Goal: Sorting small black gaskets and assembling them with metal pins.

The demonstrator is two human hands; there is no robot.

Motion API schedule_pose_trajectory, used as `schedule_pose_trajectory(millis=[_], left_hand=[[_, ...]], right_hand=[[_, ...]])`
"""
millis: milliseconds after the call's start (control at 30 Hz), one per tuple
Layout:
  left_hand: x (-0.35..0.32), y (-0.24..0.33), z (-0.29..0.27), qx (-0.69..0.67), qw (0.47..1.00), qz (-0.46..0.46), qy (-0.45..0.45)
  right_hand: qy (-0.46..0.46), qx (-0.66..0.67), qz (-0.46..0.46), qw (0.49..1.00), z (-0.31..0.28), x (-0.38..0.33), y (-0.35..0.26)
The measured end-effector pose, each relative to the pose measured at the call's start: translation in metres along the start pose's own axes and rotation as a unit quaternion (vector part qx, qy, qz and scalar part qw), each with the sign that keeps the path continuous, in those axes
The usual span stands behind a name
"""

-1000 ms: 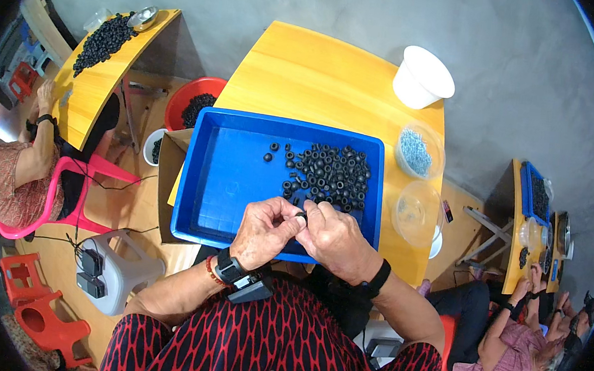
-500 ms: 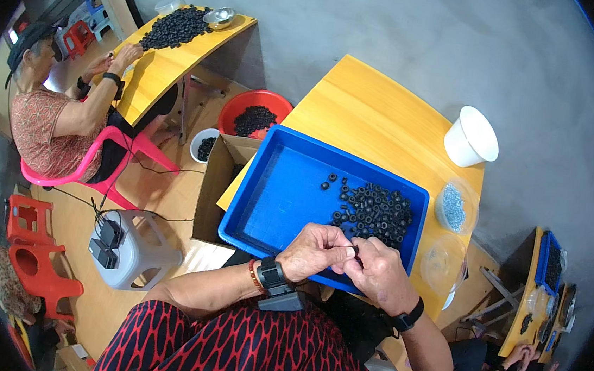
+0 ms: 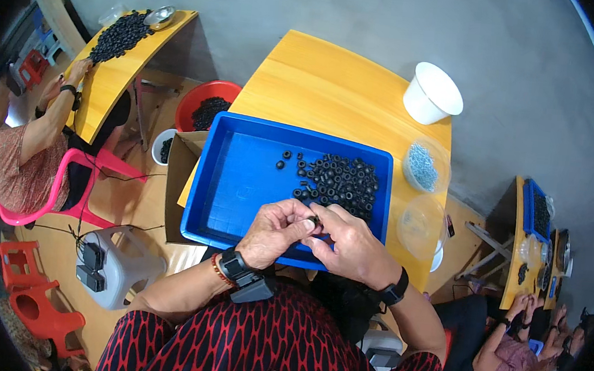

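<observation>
Over the near edge of a blue plastic tray, my left hand and my right hand meet. Both are closed, fingertips pinched around a small black part, mostly covered by the fingers. A heap of small round black parts, some ring-shaped, lies in the right half of the tray, just beyond my hands. A few loose ones sit left of the heap.
The tray rests on a yellow table. At its right side stand a white bucket, a clear bowl of light-blue pieces and a clear dish. A cardboard box adjoins the tray's left. People work at other tables on both sides.
The view has turned, so the table, tray and surroundings appear farther left. My hands stay together at the tray's near edge, still pinching a small black part, with slightly altered finger positions.
</observation>
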State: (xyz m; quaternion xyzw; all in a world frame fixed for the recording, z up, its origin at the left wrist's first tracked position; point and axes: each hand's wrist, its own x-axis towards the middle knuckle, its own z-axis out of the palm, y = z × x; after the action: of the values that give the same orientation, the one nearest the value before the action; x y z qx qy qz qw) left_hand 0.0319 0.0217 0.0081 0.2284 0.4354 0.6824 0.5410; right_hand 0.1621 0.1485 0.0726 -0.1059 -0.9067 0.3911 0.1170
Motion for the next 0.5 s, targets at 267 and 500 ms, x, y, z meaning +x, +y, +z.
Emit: schedule_pose_trajectory(millis=[267,500], left_hand=[[0.001,-0.004,0.0,0.023,1.0,0.005,0.011],[0.001,-0.002,0.0,0.001,1.0,-0.002,0.015]], right_hand=[[-0.011,0.102,0.038,0.994,-0.004,-0.007,0.016],[0.064,0.176,0.052,0.981,0.006,-0.007,0.022]])
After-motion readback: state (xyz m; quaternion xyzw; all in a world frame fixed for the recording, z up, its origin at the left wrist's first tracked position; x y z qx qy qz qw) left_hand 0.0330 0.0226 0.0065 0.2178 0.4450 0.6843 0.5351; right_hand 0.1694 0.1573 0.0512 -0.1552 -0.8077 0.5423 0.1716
